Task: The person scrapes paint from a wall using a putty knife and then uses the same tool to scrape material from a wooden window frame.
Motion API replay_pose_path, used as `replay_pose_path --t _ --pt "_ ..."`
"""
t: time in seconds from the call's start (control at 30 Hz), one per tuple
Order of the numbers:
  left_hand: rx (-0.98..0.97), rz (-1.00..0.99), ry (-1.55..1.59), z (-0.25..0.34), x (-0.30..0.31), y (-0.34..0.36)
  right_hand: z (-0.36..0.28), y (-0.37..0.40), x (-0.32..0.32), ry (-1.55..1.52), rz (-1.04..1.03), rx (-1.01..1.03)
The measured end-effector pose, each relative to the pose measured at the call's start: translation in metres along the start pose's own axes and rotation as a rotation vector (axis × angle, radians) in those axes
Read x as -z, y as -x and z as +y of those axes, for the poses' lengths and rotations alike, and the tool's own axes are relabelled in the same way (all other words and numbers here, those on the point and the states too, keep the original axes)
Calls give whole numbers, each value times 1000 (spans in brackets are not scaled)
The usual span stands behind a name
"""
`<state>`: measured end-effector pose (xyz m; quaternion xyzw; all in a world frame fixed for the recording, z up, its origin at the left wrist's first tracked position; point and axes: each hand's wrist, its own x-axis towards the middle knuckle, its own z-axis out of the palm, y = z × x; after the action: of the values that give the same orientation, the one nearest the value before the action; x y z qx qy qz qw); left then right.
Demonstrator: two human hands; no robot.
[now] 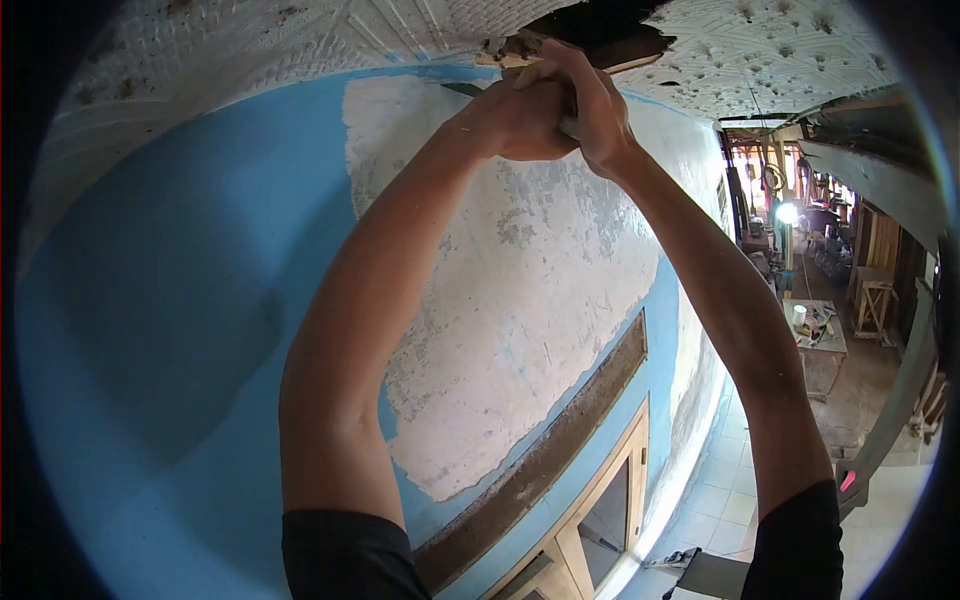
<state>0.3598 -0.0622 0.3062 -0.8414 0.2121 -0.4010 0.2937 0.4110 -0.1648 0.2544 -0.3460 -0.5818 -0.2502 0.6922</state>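
Observation:
Both my hands are raised high against the top of the wall, just under a broken opening in the ceiling. My left hand is closed in a fist, its back towards me. Over and beside it lies my right hand, fingers bent and pressed against the left. A small pale end of something shows between the two palms; what it is I cannot tell. Left of the fist, a thin dark flat strip lies along the wall top. Broken wooden edging borders the opening just above my fingers.
The wall is blue, with a large bare plaster patch. Lower down are a brown recessed ledge and a wooden window frame. To the right, a small table holds several items, and a slanting beam stands nearer.

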Motion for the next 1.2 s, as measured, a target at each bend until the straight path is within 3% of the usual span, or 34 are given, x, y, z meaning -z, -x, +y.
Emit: replay_pose_path --t 0.03,0.13,0.23,0.33,0.43,0.53,0.63,0.73,0.83,0.93,1.03,1.13,1.2 --pt "27 -49 -25 3 0 -3 0 2 3 -26 24 -16" --pt "-102 91 17 -5 -5 3 0 2 -4 15 1 4" --pt "-31 -39 -82 0 -3 1 7 5 -3 -5 83 -44" --pt "-21 -12 29 -6 -7 -3 -5 5 -2 -102 63 -113" --pt "-28 16 -40 -8 -13 2 11 2 -6 -26 23 -7" --pt "-12 -66 -9 2 -4 -5 7 4 2 -98 66 -17" --pt "-92 51 -4 -12 -12 -4 13 -1 -3 -59 91 -57" --pt "29 -57 -85 3 -4 -8 17 -3 4 -91 97 7" --pt "-35 0 79 -5 -4 -4 4 -2 0 -67 29 -35" --pt "-26 15 -60 0 -6 -7 21 -8 6 -17 110 23" --pt "-65 52 89 -4 -4 -12 11 -17 9 -166 -11 32" --pt "-29 37 95 0 -4 -12 7 -22 15 -50 -41 52" --pt "-62 47 59 -3 -14 -24 7 -18 19 -34 43 7"
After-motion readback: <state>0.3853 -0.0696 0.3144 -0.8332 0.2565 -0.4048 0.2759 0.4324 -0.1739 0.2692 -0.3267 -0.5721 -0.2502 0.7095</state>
